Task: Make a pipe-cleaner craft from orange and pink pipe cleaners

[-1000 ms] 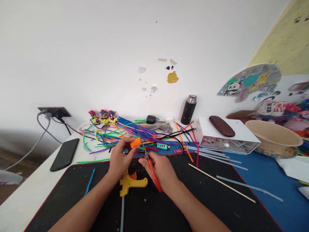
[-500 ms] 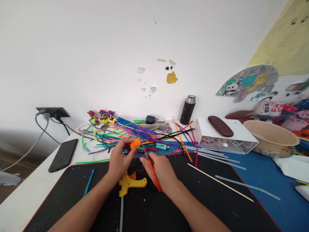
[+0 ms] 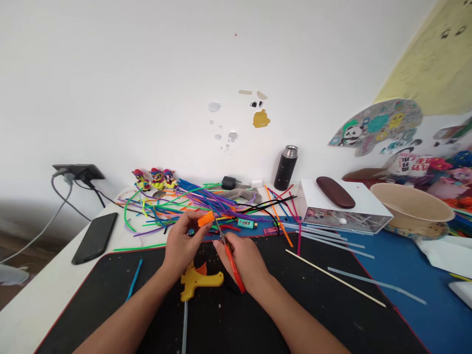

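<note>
In my left hand [image 3: 183, 240] a short bundle of orange pipe cleaner [image 3: 205, 219] is pinched between the fingers and thumb. My right hand [image 3: 245, 259] grips red-handled scissors [image 3: 232, 264], whose blades point up and left to the orange piece's right edge. Whether the blades touch it I cannot tell. Below the left hand, a yellow glue gun [image 3: 201, 281] lies on the black mat [image 3: 254, 314], with a translucent glue stick [image 3: 185, 324] running from it. A blue pipe cleaner piece [image 3: 134, 280] lies left of my left forearm.
Loose coloured pipe cleaners [image 3: 206, 199] heap behind my hands. A phone [image 3: 95, 238] lies left, small figurines [image 3: 157, 179] behind. To the right are a wooden stick [image 3: 335, 278], glue sticks [image 3: 332, 241], a white box [image 3: 354, 194], a beige bowl [image 3: 413, 206] and a black bottle [image 3: 286, 169].
The view has shifted very slightly. Both hands, the orange piece and the scissors keep almost the same positions.
</note>
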A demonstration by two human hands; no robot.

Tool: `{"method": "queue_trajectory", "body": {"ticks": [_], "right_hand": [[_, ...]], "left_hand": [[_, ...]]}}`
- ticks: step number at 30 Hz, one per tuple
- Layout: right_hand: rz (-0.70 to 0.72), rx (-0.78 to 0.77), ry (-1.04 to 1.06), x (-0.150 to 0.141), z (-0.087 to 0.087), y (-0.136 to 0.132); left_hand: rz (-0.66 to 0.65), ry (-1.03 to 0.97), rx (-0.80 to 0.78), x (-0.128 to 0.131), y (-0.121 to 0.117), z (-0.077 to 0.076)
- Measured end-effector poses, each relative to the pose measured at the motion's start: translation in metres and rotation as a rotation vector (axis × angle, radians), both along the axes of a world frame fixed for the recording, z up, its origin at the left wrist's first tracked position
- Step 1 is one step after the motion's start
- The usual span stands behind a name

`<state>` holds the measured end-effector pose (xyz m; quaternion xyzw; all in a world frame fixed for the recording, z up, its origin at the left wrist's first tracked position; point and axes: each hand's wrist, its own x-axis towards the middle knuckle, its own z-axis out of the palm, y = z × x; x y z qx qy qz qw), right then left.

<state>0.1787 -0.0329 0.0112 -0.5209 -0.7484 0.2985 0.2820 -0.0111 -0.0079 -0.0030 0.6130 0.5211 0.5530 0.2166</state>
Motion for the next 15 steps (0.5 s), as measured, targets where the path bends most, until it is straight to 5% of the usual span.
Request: {"method": "queue_trajectory", "body": {"ticks": [15], "right_hand": [[0.074,-0.002,0.000,0.0053,0.0043,-0.0003]], "left_hand": [[-0.017,-0.015,-0.010,-0.0039,0.0008,-0.0008]]}}
